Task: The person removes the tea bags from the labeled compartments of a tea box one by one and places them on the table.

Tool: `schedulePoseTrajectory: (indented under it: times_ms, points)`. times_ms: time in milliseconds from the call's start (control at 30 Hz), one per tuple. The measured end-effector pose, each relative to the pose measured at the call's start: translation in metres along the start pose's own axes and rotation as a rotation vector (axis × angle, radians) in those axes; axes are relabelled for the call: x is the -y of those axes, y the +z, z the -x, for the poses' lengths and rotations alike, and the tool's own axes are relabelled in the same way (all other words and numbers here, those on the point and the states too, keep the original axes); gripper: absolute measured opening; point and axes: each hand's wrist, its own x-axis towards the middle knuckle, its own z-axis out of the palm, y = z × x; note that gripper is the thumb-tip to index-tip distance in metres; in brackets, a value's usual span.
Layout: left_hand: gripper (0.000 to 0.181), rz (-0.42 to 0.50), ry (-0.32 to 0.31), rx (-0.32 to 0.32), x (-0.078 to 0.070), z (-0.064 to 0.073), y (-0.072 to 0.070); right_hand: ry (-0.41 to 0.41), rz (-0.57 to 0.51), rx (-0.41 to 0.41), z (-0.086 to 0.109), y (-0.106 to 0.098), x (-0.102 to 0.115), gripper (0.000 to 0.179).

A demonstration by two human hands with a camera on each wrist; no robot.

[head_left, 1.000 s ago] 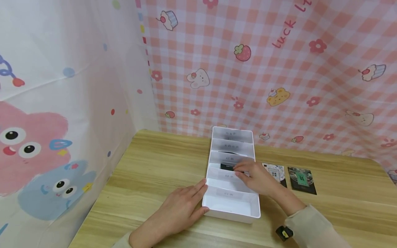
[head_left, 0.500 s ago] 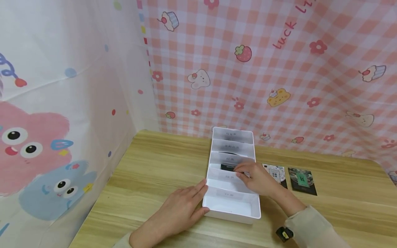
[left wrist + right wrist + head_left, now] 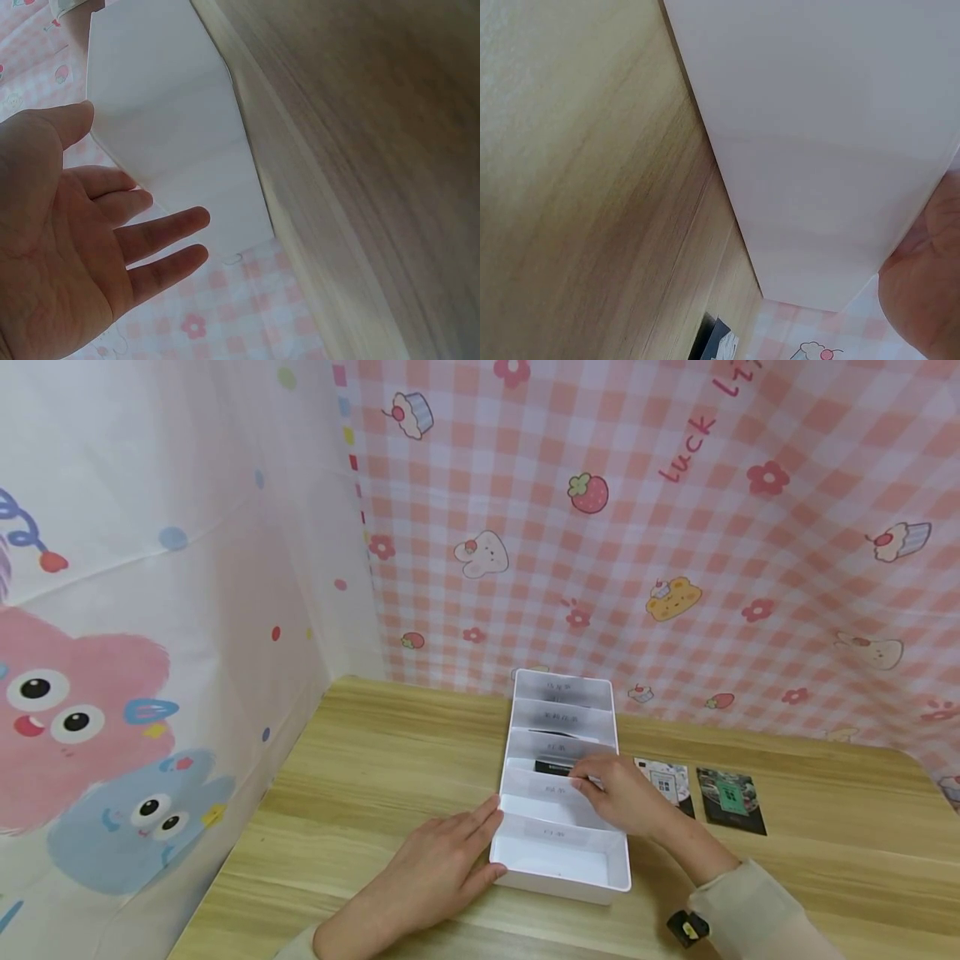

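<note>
A long white divided box point(image 3: 558, 881) with printed labels on its partitions stands on the table in the head view. My left hand point(image 3: 431, 864) rests against its left wall with fingers extended; the left wrist view shows that hand point(image 3: 67, 247) with thumb and fingertips along the rim. Reaching over the right wall, my right hand point(image 3: 626, 793) pinches a small black packet point(image 3: 551, 767) lying in the middle compartment. Its fingertips partly cover the packet's right end. In the right wrist view only part of the hand point(image 3: 926, 277) shows at the box's edge.
Two flat printed packets lie right of the box, a white-and-black one point(image 3: 666, 783) and a black-and-green one point(image 3: 731, 799). A small black item with a yellow mark point(image 3: 687, 928) lies by the right sleeve point(image 3: 750, 902). A pink checked curtain point(image 3: 570, 568) hangs behind the wooden table point(image 3: 405, 743).
The right hand has shifted very slightly to the right over the middle compartment, and a bit more of the black packet shows. The left hand keeps its place on the box.
</note>
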Motion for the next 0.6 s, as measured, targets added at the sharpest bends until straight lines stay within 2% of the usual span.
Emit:
schedulePoseTrajectory:
  times_ms: [233, 467, 600]
  points:
    - [0.063, -0.002, -0.002, 0.003, -0.0003, 0.0002, -0.0004, 0.028, -0.028, -0.025, 0.0008, 0.0008, 0.0008, 0.01]
    - [0.063, -0.002, -0.003, 0.002, -0.0005, 0.0006, -0.0006, 0.118, -0.09, -0.049, 0.0032, 0.0012, 0.0018, 0.013]
    - [0.063, -0.001, -0.002, 0.001, -0.0003, 0.0006, -0.0004, 0.114, -0.093, -0.083, 0.0042, 0.0023, 0.002, 0.016]
